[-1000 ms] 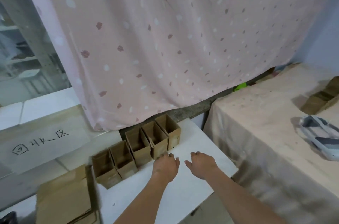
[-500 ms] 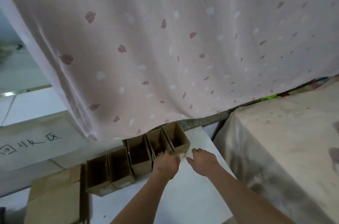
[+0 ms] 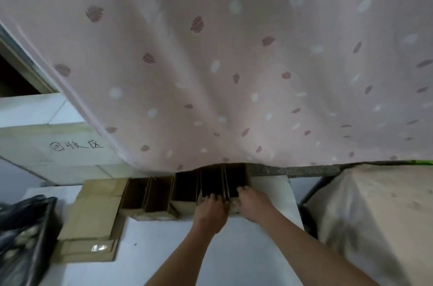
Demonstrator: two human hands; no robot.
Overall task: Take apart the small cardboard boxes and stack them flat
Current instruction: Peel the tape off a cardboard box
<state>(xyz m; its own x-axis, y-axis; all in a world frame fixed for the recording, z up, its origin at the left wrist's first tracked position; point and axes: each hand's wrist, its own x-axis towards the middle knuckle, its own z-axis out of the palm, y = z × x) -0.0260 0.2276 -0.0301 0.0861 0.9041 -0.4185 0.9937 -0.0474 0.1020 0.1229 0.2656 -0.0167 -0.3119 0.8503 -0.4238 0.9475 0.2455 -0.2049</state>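
Five small open-topped boxes of brown corrugated cardboard stand in a row along the far edge of a smooth white table (image 3: 164, 250), their square openings dark inside and their thin walls touching one another. The rightmost box (image 3: 235, 180) and the box beside it (image 3: 212, 181) sit partly under the hem of a pink curtain (image 3: 210, 63), a soft draped fabric printed with dark red leaf shapes and pale ovals. The left hand (image 3: 210, 212) rests on the near wall of the second box from the right, fingers curled over its top rim. The right hand (image 3: 251, 203) lies against the near wall of the rightmost box, fingers bent over the rim; whether the thumb pinches the wall cannot be told. A stack of flat cardboard sheets (image 3: 93, 220) lies at the left end of the row, with a strip of glossy clear tape on its near piece. A crinkled black plastic bag (image 3: 23, 234) sits at the far left. A beige cloth cover (image 3: 375, 215) drapes a block on the right.
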